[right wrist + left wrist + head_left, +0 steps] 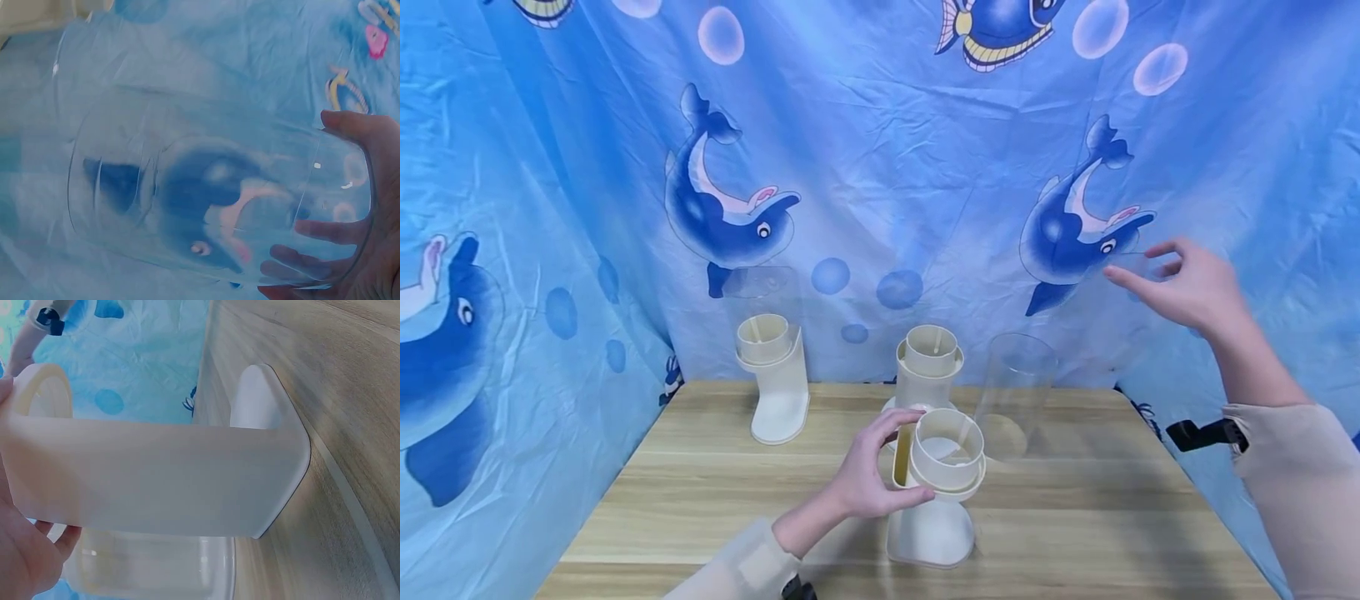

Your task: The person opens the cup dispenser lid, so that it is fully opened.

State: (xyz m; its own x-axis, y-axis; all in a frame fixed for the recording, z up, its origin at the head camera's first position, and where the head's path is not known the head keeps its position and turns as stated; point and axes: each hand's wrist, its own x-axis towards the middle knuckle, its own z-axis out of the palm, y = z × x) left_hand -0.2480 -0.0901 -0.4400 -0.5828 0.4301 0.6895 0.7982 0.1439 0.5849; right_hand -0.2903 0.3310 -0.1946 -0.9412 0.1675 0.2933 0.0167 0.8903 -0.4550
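My left hand grips the round top of a cream-white stand at the front middle of the table, thumb at the near side of its rim. In the left wrist view, the back of this stand shows, its foot on the table. My right hand is raised at the right, near the backdrop. In the right wrist view it holds a clear cylinder by one end, thumb and fingers spread around the wall. That cylinder is barely visible in the head view.
A similar stand is just behind the gripped one. Another stand at back left carries a clear cylinder. A further clear cylinder stands upright on the wooden table. Behind hangs a blue dolphin-print cloth.
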